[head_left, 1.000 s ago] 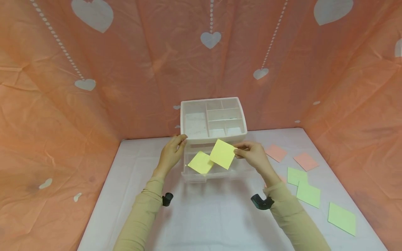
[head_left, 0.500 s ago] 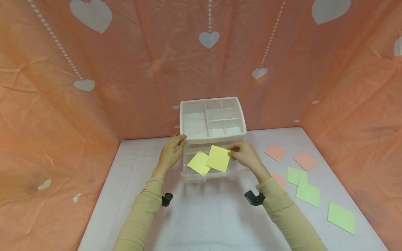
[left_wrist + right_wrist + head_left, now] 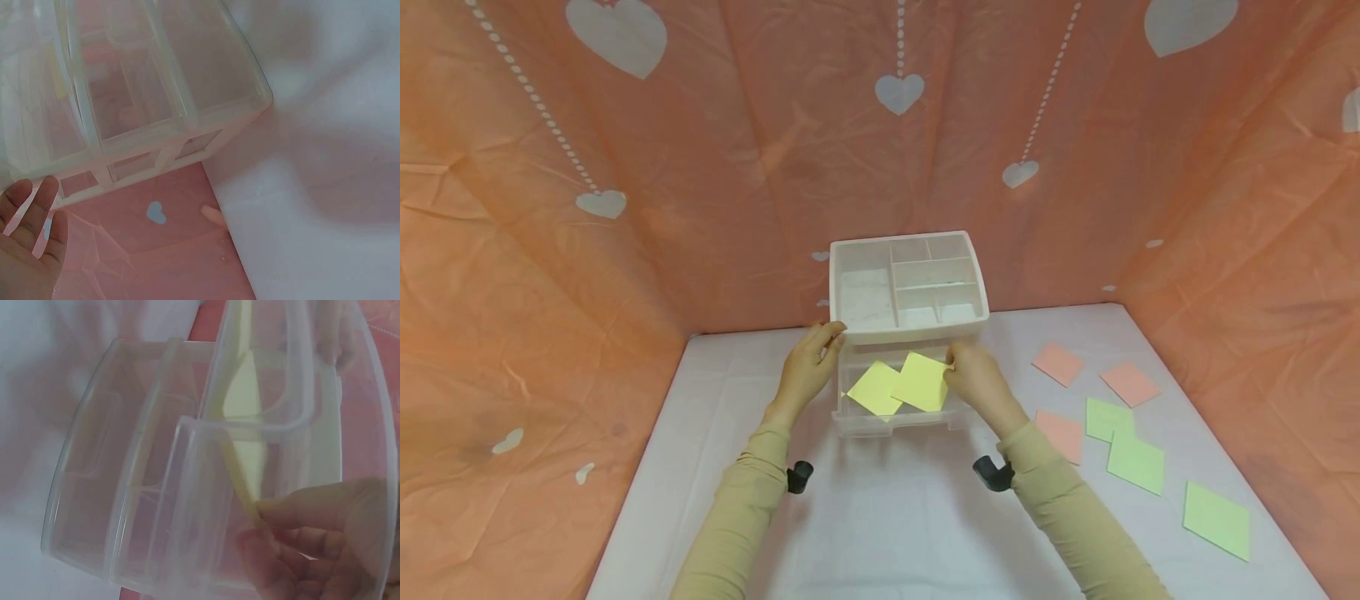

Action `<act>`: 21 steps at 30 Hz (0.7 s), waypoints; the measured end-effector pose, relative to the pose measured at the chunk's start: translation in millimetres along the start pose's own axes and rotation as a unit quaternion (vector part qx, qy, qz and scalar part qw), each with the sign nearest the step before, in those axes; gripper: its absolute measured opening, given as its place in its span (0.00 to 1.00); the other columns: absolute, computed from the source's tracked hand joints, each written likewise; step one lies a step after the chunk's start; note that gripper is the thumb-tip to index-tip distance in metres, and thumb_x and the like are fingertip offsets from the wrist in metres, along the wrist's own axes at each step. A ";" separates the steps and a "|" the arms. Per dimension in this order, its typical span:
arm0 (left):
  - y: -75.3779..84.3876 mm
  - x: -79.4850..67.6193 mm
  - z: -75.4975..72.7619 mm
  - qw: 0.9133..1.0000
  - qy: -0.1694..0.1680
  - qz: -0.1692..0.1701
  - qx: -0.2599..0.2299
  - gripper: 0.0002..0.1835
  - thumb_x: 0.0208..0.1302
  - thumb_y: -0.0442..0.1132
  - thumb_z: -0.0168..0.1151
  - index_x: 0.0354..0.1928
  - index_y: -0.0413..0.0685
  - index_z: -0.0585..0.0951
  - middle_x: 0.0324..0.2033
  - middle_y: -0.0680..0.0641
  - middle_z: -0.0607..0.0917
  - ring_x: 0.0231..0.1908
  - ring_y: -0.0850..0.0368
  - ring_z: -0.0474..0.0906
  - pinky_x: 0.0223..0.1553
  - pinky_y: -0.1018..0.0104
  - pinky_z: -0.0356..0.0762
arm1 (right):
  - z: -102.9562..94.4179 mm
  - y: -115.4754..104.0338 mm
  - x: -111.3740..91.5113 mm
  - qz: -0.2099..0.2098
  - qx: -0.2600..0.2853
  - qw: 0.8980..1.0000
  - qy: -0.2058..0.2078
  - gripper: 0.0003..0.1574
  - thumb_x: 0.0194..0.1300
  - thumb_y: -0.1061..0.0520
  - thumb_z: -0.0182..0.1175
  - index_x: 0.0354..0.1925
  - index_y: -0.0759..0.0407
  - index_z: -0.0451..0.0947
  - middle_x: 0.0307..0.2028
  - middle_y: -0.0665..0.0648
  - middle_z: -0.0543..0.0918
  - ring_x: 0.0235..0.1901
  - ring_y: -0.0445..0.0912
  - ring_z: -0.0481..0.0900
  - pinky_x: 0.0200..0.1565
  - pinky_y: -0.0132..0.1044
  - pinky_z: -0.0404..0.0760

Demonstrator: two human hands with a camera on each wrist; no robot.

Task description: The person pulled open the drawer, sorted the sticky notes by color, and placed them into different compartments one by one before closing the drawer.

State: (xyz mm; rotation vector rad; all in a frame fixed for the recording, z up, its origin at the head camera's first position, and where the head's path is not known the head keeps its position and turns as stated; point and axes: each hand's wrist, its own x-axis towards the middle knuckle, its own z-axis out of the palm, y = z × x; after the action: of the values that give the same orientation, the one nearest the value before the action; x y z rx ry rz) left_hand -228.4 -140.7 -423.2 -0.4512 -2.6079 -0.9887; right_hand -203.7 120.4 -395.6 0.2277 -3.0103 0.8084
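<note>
A white plastic drawer unit (image 3: 863, 293) with a sectioned top tray stands at the back of the table. Its clear upper drawer (image 3: 862, 427) is pulled out. My left hand (image 3: 807, 358) holds the unit's front left corner at the top rim; in the left wrist view, loosely bent fingers (image 3: 45, 197) lie by that rim. Inside the drawer area, my right hand (image 3: 979, 382) pinches the right edge of a yellow sticky note pad (image 3: 921, 382) between thumb and fingers, its edge also showing in the right wrist view. Another yellow pad (image 3: 874, 387) lies to the left, partly overlapped by it.
On the right of the table lie pink pads (image 3: 1057, 365) and green pads (image 3: 1136, 463), several in all. Below the open drawer, the unit has further clear drawers (image 3: 94, 456). An orange cloth (image 3: 760, 167) with white hearts hangs close behind and at both sides.
My right hand has moved left and lowered the yellow pad into the drawer beside the other one. A pink pad behind the right forearm has come into view. My left hand stays put.
</note>
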 end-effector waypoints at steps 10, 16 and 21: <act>-0.2 -0.1 0.0 1.000 -0.005 -0.007 -0.002 0.15 0.70 0.47 0.47 0.53 0.53 0.75 0.36 0.48 0.78 0.64 0.42 0.66 0.45 0.47 0.76 | 5.1 0.4 -3.2 -0.023 -0.032 0.999 0.020 0.05 0.50 0.66 0.57 0.29 0.67 0.72 0.26 0.64 0.80 0.22 0.54 0.73 0.25 0.45 0.73; -0.4 -0.3 0.0 1.000 -0.001 -0.004 0.000 0.15 0.70 0.46 0.47 0.53 0.52 0.75 0.37 0.47 0.79 0.61 0.41 0.69 0.42 0.48 0.76 | 8.2 0.6 -4.6 -0.035 -0.037 0.998 0.040 0.07 0.51 0.67 0.60 0.30 0.67 0.71 0.26 0.64 0.79 0.24 0.56 0.76 0.27 0.47 0.76; 0.1 -0.2 -0.8 1.000 -0.002 -0.007 0.000 0.15 0.71 0.47 0.47 0.53 0.53 0.75 0.36 0.48 0.78 0.61 0.41 0.68 0.43 0.48 0.75 | 8.4 -0.4 -6.1 -0.038 -0.032 0.997 0.051 0.06 0.55 0.67 0.58 0.33 0.69 0.72 0.30 0.66 0.81 0.28 0.59 0.79 0.31 0.48 0.79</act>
State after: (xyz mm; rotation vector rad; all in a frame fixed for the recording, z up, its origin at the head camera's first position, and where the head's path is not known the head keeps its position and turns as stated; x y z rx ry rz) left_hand -228.1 -141.2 -422.7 -0.4367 -2.6178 -0.9943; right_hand -197.4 116.7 -403.0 0.2895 -2.9065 0.6946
